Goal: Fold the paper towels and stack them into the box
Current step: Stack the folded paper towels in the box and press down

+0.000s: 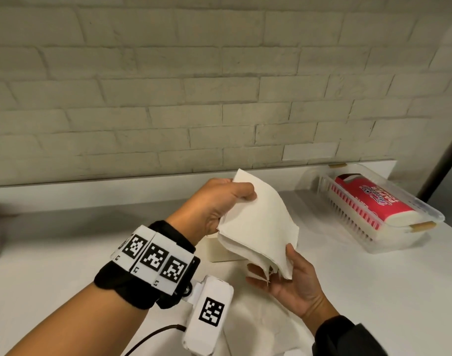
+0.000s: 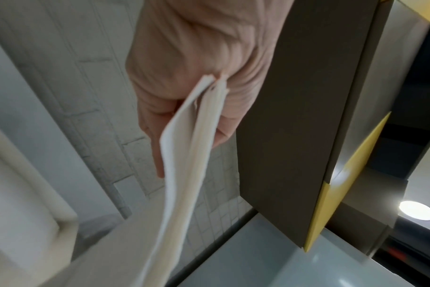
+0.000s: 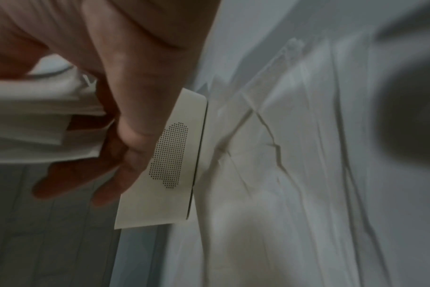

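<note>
A stack of folded white paper towels (image 1: 258, 227) hangs tilted in the air above a small cream box (image 1: 217, 250) on the white table. My left hand (image 1: 235, 199) grips the stack's upper corner, thumb on the near face. My right hand (image 1: 284, 273) lies palm up under the lower corner and pinches it between thumb and fingers. In the left wrist view the left hand (image 2: 184, 77) clamps the layered edges of the stack (image 2: 182, 174). The right wrist view shows the right hand (image 3: 106, 145) under the stack (image 3: 37, 126), with the box (image 3: 169, 174) just beyond.
Loose unfolded paper towel sheets (image 1: 258, 330) lie crumpled on the table (image 1: 65, 253) near me, also visible as sheets (image 3: 282, 155). A clear plastic container (image 1: 422, 237) with a red pack (image 1: 368, 201) stands at the right. A brick wall (image 1: 168, 98) backs the table.
</note>
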Demonstrator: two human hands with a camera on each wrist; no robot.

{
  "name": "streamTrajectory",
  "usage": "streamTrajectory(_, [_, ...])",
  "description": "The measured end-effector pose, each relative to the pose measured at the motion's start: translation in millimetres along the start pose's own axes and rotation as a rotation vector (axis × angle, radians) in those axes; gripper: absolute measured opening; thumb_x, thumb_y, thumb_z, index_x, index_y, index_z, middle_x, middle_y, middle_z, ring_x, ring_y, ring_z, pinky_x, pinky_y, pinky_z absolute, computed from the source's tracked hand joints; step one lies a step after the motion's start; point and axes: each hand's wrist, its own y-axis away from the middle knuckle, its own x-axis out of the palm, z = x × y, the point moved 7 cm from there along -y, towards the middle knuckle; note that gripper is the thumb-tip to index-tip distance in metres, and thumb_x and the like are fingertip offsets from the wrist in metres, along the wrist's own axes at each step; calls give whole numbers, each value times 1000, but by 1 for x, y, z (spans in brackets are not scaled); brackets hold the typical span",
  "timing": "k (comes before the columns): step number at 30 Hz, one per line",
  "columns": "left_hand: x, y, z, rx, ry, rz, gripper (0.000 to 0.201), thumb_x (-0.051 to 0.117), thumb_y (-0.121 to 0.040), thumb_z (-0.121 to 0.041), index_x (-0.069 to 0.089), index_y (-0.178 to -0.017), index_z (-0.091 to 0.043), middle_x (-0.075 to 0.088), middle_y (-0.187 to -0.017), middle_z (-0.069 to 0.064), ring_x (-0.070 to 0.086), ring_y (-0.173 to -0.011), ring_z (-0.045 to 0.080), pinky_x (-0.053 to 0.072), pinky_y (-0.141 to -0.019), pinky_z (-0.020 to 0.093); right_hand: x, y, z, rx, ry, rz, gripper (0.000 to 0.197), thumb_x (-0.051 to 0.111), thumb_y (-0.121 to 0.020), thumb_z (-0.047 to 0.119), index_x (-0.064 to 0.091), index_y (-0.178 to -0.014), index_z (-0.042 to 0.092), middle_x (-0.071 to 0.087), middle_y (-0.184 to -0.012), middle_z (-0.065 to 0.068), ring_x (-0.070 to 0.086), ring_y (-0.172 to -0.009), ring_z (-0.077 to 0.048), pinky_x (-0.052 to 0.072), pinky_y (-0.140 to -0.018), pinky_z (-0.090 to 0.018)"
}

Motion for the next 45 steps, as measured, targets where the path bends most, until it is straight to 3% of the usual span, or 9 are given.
streamTrajectory(9, [-56,-24,34,-36,42,-171,11,56,-83,4,58,-75,-4,65,-52,5,61,-42,16,51,-50,23,-5,-3,37,-91,149,-168,63,82,-56,26,61,-111,5,72,-100,-11,71,-83,-22,57,-58,-30])
streamTrajectory(17, [-73,-58,76,-104,84,-218,8,57,-83,7,58,-82,-1,65,-71,10,62,-59,22,48,-60,27,-2,-16,95,-217,467,-402,7,62,-83,3,63,-89,0,70,-89,-11,66,-78,-22,53,-71,-29])
streamTrajectory(20, [-70,-76,83,-101,85,-234,11,60,-82,5,59,-83,-6,67,-70,6,63,-54,16,47,-55,24,-6,-30,116,-251,538,-494,12,67,-78,1,64,-90,-2,70,-86,-11,69,-68,-19,56,-63,-27])
streamTrajectory(25, [-75,-109,94,-104,25,-313,16,67,-80,1,61,-94,-3,66,-86,10,63,-74,24,49,-67,30,-8,-58,133,-249,748,-585,27,71,-79,6,54,-100,7,61,-88,-3,55,-88,-18,40,-82,-29])
streamTrajectory(27, [-77,-119,94,-97,-25,-344,20,68,-80,0,61,-98,-2,67,-94,14,64,-87,29,51,-79,34,-11,-69,135,-238,820,-615,28,72,-78,6,58,-102,0,61,-84,-4,55,-86,-20,44,-76,-27])
streamTrajectory(30, [-84,-133,87,-73,-103,-398,12,70,-77,0,63,-85,-3,67,-98,16,65,-93,31,52,-89,42,-15,-84,133,-171,904,-645,23,75,-75,7,61,-93,4,59,-86,-9,53,-70,-19,43,-43,-17])
streamTrajectory(33, [-89,-142,83,-58,-239,-443,20,69,-77,-2,56,-65,-11,64,-87,10,63,-85,27,53,-81,37,-16,-92,133,-94,1065,-712,14,71,-76,7,58,-78,7,52,-71,-6,48,-59,-17,42,-44,-18])
streamTrajectory(38, [-82,-148,90,-71,-523,-430,25,67,-78,-9,58,-102,-7,66,-106,8,62,-95,25,43,-71,22,-12,-101,133,74,1605,-751,16,62,-78,19,56,-72,5,48,-66,2,47,-57,-10,31,-44,-19])
streamTrajectory(45, [-70,-151,87,-1,-831,-362,50,56,-86,-1,40,-132,-10,54,-123,10,57,-107,21,40,-70,17,-4,-103,140,68,1755,-761,7,58,-77,10,54,-73,7,49,-66,1,49,-54,-11,28,-26,-11])
